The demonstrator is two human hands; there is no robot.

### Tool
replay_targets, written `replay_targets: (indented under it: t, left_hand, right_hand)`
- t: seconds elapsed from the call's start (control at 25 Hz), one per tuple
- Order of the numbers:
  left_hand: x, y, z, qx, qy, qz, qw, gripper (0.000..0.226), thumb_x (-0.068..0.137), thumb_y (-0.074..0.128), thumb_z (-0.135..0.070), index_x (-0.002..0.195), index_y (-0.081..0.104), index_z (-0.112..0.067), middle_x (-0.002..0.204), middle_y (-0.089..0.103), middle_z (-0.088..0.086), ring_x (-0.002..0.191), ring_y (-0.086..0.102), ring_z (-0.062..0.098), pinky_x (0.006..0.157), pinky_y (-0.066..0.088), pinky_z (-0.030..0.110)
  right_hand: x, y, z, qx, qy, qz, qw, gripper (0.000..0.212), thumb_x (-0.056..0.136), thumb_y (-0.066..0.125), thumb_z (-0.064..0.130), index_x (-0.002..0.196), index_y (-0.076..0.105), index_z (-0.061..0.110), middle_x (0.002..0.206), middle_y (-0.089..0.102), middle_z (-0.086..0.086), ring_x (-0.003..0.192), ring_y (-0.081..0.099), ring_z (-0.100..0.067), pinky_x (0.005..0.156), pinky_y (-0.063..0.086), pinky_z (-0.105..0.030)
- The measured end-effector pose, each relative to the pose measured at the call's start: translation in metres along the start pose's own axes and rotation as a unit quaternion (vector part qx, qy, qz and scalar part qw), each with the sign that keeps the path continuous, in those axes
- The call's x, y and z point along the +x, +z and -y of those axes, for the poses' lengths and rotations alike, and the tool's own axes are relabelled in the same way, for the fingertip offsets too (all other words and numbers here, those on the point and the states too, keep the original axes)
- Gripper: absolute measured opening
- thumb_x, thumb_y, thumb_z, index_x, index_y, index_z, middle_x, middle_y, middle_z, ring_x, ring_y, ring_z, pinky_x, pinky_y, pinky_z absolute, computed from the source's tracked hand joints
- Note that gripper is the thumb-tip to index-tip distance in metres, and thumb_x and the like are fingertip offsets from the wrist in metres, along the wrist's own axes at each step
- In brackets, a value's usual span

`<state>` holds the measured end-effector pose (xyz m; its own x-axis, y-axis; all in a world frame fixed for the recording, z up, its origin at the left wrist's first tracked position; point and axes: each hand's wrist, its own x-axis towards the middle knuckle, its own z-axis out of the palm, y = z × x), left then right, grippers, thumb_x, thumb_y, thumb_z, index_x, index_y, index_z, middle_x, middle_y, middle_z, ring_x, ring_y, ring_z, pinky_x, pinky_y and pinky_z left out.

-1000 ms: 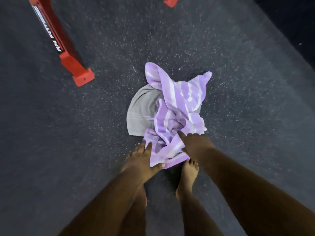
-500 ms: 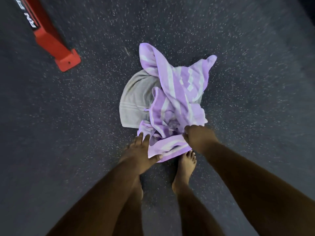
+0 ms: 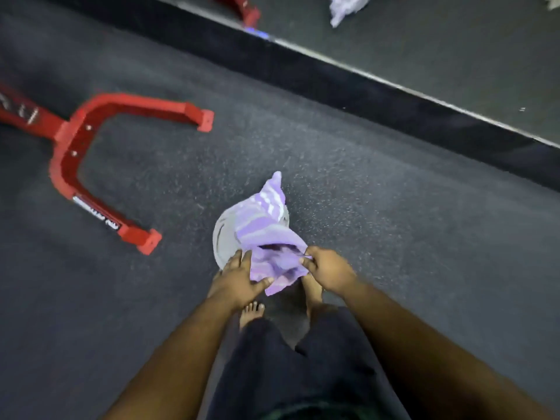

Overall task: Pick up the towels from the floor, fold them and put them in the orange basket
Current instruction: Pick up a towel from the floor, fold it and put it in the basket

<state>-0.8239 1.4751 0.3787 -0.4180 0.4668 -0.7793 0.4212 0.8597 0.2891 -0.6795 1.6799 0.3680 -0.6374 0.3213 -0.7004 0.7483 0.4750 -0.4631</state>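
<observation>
Dark speckled floor (image 3: 378,225); both hands grip bunched purple-striped towel (image 3: 266,234).

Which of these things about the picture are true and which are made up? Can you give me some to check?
1. Both hands hold the purple striped towel. True: the left hand and the right hand each grip its near edge.
2. A grey towel lies under the purple one. True.
3. The orange basket stands beside the towels. False: no basket is in view.
4. The frame on the floor is blue. False: the metal frame is red.
5. The person wears shoes. False: bare toes show.
</observation>
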Motion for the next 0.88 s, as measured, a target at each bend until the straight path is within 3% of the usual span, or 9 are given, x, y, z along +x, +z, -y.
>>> replay_targets:
  t: [0.2, 0.4, 0.6, 0.76, 0.88]
  left_hand:
    - [-0.072, -0.032, -0.047, 0.127, 0.14, 0.004, 0.982, 0.106, 0.085, 0.045, -0.082, 0.163, 0.004, -0.023, 0.171, 0.0, 0.002, 0.157, 0.004, 0.019, 0.125, 0.018, 0.042]
    - [-0.151, -0.026, -0.102, 0.262, 0.277, 0.021, 0.924, 0.109, 0.083, 0.038, -0.087, 0.163, 0.003, -0.021, 0.171, 0.002, 0.006, 0.157, 0.008, 0.022, 0.125, 0.018, 0.043]
    - [-0.209, 0.025, -0.172, 0.357, 0.381, 0.033, 0.852, 0.141, 0.053, 0.012, -0.108, 0.163, 0.002, -0.019, 0.171, 0.003, 0.008, 0.157, 0.007, 0.025, 0.124, 0.021, 0.046]
    - [-0.265, 0.081, -0.225, 0.4, 0.458, 0.048, 0.792, 0.13, 0.062, 0.021, -0.102, 0.163, 0.004, -0.022, 0.171, 0.004, 0.002, 0.158, 0.003, 0.017, 0.125, 0.017, 0.043]
    - [-0.321, 0.135, -0.257, 0.405, 0.503, 0.05, 0.762, 0.124, 0.068, 0.03, -0.098, 0.163, 0.006, -0.022, 0.171, 0.002, 0.002, 0.157, 0.007, 0.017, 0.124, 0.021, 0.044]
  right_hand:
    - [-0.147, -0.019, 0.007, 0.121, 0.061, -0.183, 0.974, 0.025, 0.095, 0.05, 0.053, 0.086, 0.053, 0.03, 0.081, 0.064, 0.006, 0.078, 0.059, -0.024, 0.072, 0.05, -0.039]
    - [-0.286, -0.01, -0.004, 0.172, 0.148, -0.332, 0.916, 0.019, 0.098, 0.058, 0.041, 0.085, 0.054, 0.028, 0.079, 0.06, 0.007, 0.077, 0.055, -0.021, 0.069, 0.045, -0.035]
    - [-0.413, 0.029, -0.046, 0.236, 0.24, -0.438, 0.833, 0.021, 0.096, 0.058, 0.046, 0.084, 0.055, 0.028, 0.08, 0.062, 0.008, 0.08, 0.061, -0.023, 0.07, 0.049, -0.036]
    - [-0.502, 0.078, -0.079, 0.272, 0.287, -0.497, 0.773, 0.024, 0.096, 0.058, 0.042, 0.082, 0.053, 0.025, 0.075, 0.06, 0.008, 0.075, 0.058, -0.02, 0.063, 0.041, -0.033]
    - [-0.573, 0.125, -0.111, 0.307, 0.309, -0.534, 0.724, 0.026, 0.095, 0.06, 0.041, 0.079, 0.053, 0.023, 0.069, 0.061, 0.006, 0.074, 0.06, -0.021, 0.066, 0.048, -0.036]
